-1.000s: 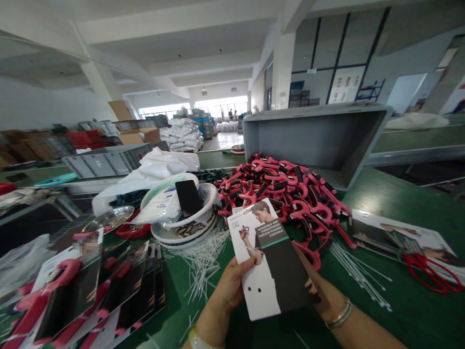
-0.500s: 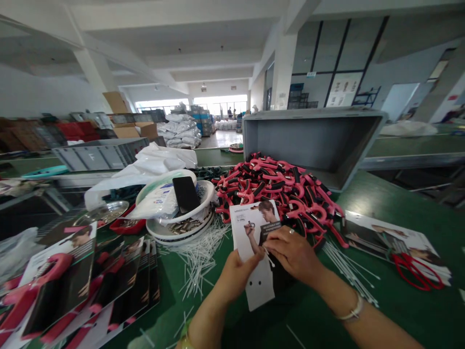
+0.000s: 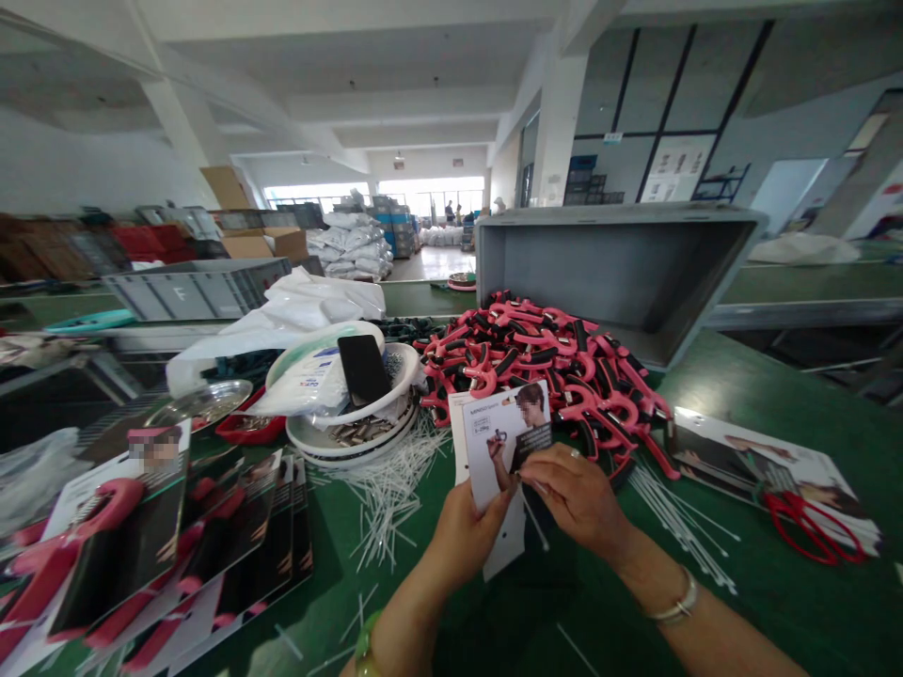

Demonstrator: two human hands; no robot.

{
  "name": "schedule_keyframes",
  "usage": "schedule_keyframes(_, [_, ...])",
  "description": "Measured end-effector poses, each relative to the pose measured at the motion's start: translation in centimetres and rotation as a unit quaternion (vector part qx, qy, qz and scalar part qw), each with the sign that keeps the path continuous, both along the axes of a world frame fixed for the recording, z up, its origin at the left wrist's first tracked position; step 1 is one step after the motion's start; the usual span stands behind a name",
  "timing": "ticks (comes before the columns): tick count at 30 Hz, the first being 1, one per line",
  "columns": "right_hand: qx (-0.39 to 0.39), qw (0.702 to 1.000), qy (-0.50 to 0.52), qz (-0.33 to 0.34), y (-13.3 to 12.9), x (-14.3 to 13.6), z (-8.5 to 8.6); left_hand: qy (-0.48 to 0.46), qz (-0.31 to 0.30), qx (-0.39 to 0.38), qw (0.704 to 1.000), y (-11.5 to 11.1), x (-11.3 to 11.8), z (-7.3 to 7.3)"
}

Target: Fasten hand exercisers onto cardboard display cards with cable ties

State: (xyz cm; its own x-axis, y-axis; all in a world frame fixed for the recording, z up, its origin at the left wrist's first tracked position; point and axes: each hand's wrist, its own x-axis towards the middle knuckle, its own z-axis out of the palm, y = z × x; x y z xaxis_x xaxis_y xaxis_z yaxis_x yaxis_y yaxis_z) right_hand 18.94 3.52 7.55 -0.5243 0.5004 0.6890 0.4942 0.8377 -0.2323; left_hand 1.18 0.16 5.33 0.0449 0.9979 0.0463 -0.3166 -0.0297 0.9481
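Note:
My left hand (image 3: 471,528) grips a printed backing card (image 3: 486,463) by its lower part, thumb on the front. A white panel edge shows behind it; whether this is a fold or a second card I cannot tell. At the card's right edge, my right hand (image 3: 575,498) has its fingers pinched together on a thin white cable tie (image 3: 537,525), whose tail hangs below the fingers. Just beyond the card lies a heap of pink and black hand grips (image 3: 536,353). Loose white cable ties (image 3: 391,498) lie left of my hands, and a bundle of ties (image 3: 681,517) lies to the right.
A grey crate (image 3: 613,282) lies on its side behind the heap. Red-handled scissors (image 3: 811,527) rest on a stack of cards (image 3: 768,456) at right. Carded hand grips (image 3: 91,564) fill the left. A black phone (image 3: 363,369) lies on white bowls (image 3: 405,376) of metal parts.
The card has tilted in my left hand, and its front panel now stands apart from a white panel behind. My right hand has shifted slightly right and down, still pinching.

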Motion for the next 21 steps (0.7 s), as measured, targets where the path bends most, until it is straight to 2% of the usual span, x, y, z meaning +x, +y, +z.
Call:
schedule_keyframes(3, [-0.013, 0.999, 0.041, 0.018, -0.7, 0.1, 0.2, 0.091, 0.015, 0.050, 0.994, -0.1, 0.1, 0.1])
schedule_keyframes(5, [-0.029, 0.998, 0.045, -0.008, -0.8, 0.9, -0.2, 0.109, 0.012, 0.035, 0.993, 0.0, -0.1, 0.0])
schedule_keyframes(7, [-0.054, 0.993, 0.059, -0.092, -0.7, 2.8, -1.1, 0.086, 0.011, -0.002, 0.996, 0.3, -0.5, -0.1])
schedule_keyframes(9, [-0.089, 0.973, 0.047, -0.209, -0.3, 5.6, -2.1, 0.042, 0.016, -0.044, 0.998, 1.0, -1.3, -0.1])
schedule_keyframes(11, [-0.142, 0.937, -0.046, -0.316, 0.2, 9.1, -2.9, 0.016, 0.015, -0.082, 0.996, 2.2, -2.1, 0.1])
schedule_keyframes(13, [-0.212, 0.876, -0.174, -0.396, 0.5, 12.5, -3.3, 0.023, 0.002, -0.108, 0.994, 3.7, -2.9, 0.3])
schedule_keyframes(16, [-0.307, 0.786, -0.287, -0.452, 0.9, 16.1, -3.7, 0.104, 0.010, -0.119, 0.987, 6.1, -3.6, 0.3])
schedule_keyframes(18, [-0.344, 0.758, -0.308, -0.461, 1.1, 17.1, -4.0, 0.215, 0.054, -0.097, 0.970, 7.2, -3.8, -0.1])
schedule_keyframes(21, [-0.356, 0.749, -0.303, -0.469, 1.6, 17.4, -4.4, 0.362, 0.134, -0.056, 0.921, 7.6, -3.9, -1.0])
